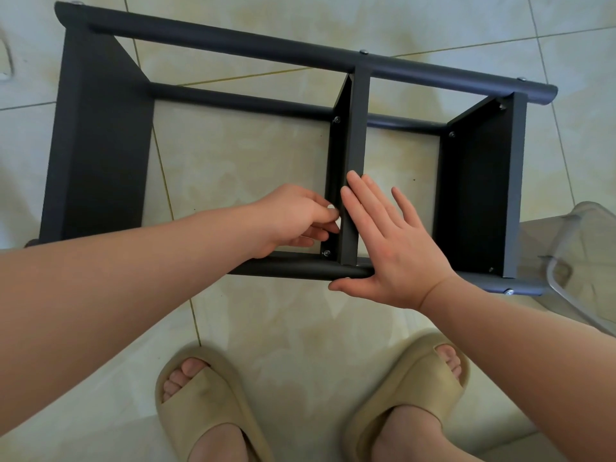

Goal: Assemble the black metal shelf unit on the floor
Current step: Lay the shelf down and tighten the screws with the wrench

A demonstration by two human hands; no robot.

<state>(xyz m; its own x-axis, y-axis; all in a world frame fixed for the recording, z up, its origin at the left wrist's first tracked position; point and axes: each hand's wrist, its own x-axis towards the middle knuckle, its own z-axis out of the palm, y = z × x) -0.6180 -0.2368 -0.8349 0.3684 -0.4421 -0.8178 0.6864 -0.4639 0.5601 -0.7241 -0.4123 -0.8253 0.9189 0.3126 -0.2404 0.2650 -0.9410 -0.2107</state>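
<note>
In the head view, the black shelf unit (96, 145) is seen lying on its side on the tiled floor (266, 328), directly ahead of both hands; the right hand (390, 248) is laid flat, fingers straight, against the middle shelf panel (355, 145), with the thumb set along the near tube (290, 266); the left hand (293, 218) is curled at the panel's left face, just above a screw (327, 252); whether anything is pinched cannot be told; fastening or checking of this panel is judged to be the step in hand; next, the panel must be held square while the joint is tightened.

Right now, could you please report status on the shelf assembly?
Left hand grips middle shelf; right hand flat on it. Shelf unit on its side. Clear plastic item at right end.
</note>
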